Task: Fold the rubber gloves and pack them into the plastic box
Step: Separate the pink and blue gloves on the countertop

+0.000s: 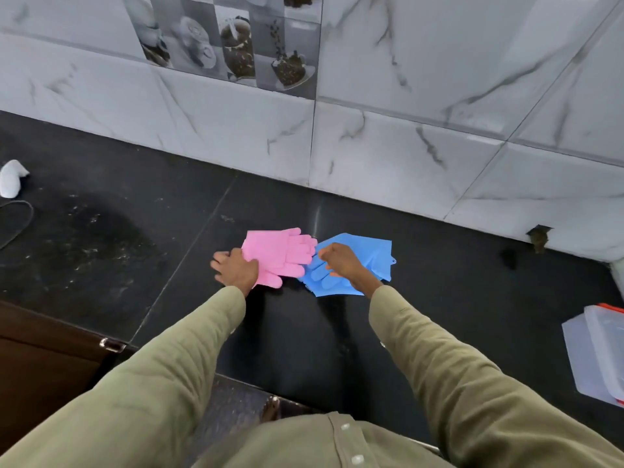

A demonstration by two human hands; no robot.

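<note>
A pink rubber glove [282, 253] lies on the black countertop [118, 238], fingers pointing right. Beside it on the right lies a blue rubber glove [368, 255], its fingers pointing left and touching the pink fingertips. My left hand [236, 270] grips the cuff end of the pink glove. My right hand [342, 261] rests over the blue glove with curled fingers, pinching it near the finger roots. The clear plastic box [589, 356] with an orange-edged lid stands at the right edge of the counter.
A marbled tile wall [405, 113] rises right behind the gloves. A white object [11, 179] and a cable [20, 217] lie at the far left. Brown cabinet fronts [44, 366] sit below the counter's near edge.
</note>
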